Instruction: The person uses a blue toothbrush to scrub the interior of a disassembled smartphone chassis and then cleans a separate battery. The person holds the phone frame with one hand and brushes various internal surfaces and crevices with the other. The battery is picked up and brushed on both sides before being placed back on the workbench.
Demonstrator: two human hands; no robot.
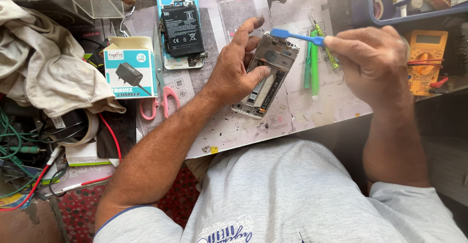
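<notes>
Blue plastic pry tool [296,36] pinched in the right hand [373,65], its flat tip over the top end of the opened phone frame [265,74]. Left hand [234,72] spreads over that frame, thumb pressing it to the paper-covered surface [234,131] near the middle. Looks light, thin and fragile; best held by its metal side edges. Green tools [312,65] lie just beside it.

Pry tool [296,36]: blue is being shown.
Screwdrivers [314,62]: bright green is being shown.
Scissors [165,99]: pink handles are being seen.
Charger box [130,67]: teal and white are being displayed.
Multimeter [427,60]: yellow-orange is being shown.
Cloth [44,62]: off-white is being shown.
</notes>
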